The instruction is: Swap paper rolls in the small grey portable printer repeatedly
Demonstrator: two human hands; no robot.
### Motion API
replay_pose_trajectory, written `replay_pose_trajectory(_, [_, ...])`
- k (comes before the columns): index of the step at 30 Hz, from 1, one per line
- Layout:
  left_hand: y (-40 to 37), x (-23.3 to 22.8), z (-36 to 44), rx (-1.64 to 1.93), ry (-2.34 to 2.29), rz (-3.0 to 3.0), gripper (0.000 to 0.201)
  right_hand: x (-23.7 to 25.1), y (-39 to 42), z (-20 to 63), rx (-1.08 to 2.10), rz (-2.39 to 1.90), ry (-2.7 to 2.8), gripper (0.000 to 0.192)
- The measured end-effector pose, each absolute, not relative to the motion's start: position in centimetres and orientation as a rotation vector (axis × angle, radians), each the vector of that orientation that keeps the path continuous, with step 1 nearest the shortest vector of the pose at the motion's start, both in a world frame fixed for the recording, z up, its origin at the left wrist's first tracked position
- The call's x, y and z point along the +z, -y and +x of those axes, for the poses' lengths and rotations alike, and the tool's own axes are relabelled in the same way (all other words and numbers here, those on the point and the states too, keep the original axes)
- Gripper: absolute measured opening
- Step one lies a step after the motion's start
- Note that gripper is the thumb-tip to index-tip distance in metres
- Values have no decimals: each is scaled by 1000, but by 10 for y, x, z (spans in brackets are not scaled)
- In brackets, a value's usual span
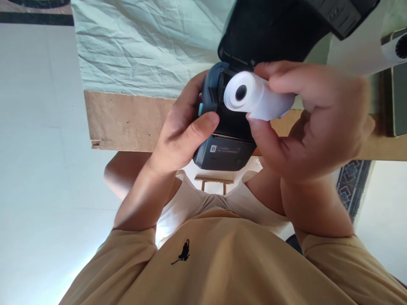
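Note:
A dark blue-grey label printer (224,153) is tilted at the table's near edge, its black lid (254,36) swung up and away from me. My left hand (182,127) grips its left side, the thumb lying over the rim of the paper bay. In my right hand (305,114) is a white paper roll (244,91), pinched between thumb and fingers. The roll's round end with its dark core hole faces left, over the bay. A loose flap of paper hangs from the roll's right part.
A pale green cloth (143,46) covers the wooden table (124,120), whose bare front edge shows. At the right lie a white roll with a black core (394,48) and a dark flat object (400,93). A small wooden stool (213,180) stands below.

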State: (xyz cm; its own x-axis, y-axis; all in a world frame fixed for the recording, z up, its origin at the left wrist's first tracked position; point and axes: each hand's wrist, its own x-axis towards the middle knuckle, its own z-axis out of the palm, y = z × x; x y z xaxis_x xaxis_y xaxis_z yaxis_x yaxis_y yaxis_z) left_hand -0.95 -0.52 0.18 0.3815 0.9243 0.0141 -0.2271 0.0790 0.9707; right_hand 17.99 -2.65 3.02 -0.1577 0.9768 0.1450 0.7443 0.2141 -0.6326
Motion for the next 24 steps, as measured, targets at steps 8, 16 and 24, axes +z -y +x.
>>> replay_pose_trajectory(8, [5,-5,-11,996,-689,1280,43,14,16,192,-1,-1103,2009,35])
replay_pose_trajectory(16, [4,3,-11,950,-778,1339,42,16,18,185,-89,-1203,2054,29])
replay_pose_trajectory(24, [5,-1,-11,980,-798,1321,45,12,15,186,100,-1150,2033,11])
